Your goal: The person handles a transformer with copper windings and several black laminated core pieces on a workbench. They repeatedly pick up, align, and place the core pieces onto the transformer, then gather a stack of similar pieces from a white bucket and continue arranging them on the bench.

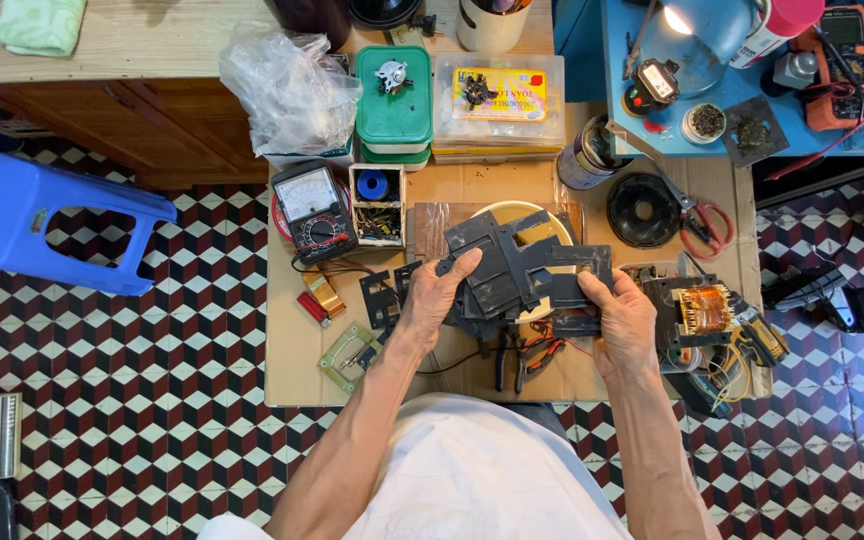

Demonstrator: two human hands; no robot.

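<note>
A fanned stack of thin dark metal plates with rectangular cut-outs (517,268) is held over a cardboard sheet (292,370) on the floor. My left hand (434,297) grips the stack's left side, thumb on top. My right hand (617,318) grips the right side, thumb on a plate. Under the stack lies a pale round dish (512,209), mostly hidden. A transformer with a copper coil (704,311) sits just right of my right hand. Two more dark plates (382,297) lie left of my left hand.
An analogue multimeter (316,209) and a small parts box (377,206) sit at the back left, with green (393,103) and clear (498,101) boxes behind. Pliers (522,358) lie under my hands. Red-handled scissors (704,222), a black disc (642,210) and a blue stool (42,225) surround the cardboard.
</note>
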